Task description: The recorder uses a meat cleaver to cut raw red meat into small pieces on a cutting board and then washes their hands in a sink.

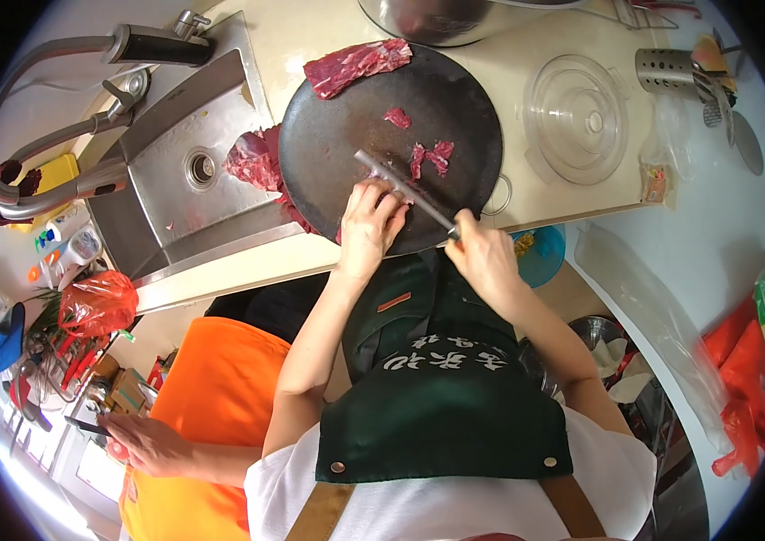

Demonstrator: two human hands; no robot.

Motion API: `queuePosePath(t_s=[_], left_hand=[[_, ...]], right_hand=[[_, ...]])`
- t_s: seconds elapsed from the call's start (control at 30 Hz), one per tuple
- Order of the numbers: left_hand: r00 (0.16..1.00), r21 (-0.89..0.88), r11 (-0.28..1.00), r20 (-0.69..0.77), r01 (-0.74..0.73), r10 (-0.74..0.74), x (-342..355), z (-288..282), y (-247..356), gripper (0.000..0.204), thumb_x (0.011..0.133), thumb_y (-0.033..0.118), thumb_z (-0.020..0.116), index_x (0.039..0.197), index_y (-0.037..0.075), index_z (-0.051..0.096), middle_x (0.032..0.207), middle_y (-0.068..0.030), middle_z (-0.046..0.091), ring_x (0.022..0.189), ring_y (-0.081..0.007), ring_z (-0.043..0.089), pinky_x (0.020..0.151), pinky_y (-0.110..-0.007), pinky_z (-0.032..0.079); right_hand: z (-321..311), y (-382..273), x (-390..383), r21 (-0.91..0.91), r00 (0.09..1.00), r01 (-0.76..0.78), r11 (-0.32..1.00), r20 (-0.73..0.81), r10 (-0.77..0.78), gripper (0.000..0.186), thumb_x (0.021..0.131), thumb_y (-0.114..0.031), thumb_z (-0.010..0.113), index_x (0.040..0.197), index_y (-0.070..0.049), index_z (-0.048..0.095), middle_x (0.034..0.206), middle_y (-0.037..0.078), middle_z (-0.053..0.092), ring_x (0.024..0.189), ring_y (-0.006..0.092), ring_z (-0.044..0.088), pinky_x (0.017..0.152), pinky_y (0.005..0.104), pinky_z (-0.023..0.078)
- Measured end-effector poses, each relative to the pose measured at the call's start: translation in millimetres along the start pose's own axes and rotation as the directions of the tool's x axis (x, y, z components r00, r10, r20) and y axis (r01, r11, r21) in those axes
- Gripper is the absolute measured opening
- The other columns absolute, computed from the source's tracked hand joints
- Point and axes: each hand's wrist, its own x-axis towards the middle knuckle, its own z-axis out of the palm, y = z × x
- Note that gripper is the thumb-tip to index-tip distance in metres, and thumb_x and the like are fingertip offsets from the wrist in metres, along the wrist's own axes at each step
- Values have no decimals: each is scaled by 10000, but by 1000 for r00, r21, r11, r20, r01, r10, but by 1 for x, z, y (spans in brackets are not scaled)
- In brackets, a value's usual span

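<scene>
Just ahead and to the right of the left hand (369, 221), the knife (405, 191) slants across the round dark board (337, 113), its spine uppermost and its long axis running from the right hand (486, 257) forward and leftward past the left fingertips. That narrow gap between blade and curled fingers is the relation that matters most. The right hand is closed round the handle, its forearm angled in from the lower right. The left hand is bent at the knuckles, fingers pointing down; a bit of meat (408, 204) shows beside them, though how much they hold is hidden. Beyond the blade, ahead and right of the left hand, lie small cut pieces (434, 158); farther ahead rests a long red slab (358, 67).
</scene>
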Motion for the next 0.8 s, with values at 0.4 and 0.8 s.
queuePosePath(t_s=[0.4,0.8], left_hand=[[995,26,997,56,76,-78,-2,4,1,296,662,-15,728,950,39,683,1090,-110,616,1070,-340,551,898,-407,493],[997,67,994,-13,82,-81,-2,10,1,286,662,-21,727,938,38,685,1044,-102,615,1047,-329,548,869,-409,502]], right_hand=[[-2,-1,-14,-114,994,-16,993,106,28,312,798,-173,729,945,-38,488,793,163,669,675,348,681,574,437,536],[1,12,-24,-40,986,-47,998,156,53,337,799,-139,717,993,-6,476,702,204,637,670,406,655,565,474,516]])
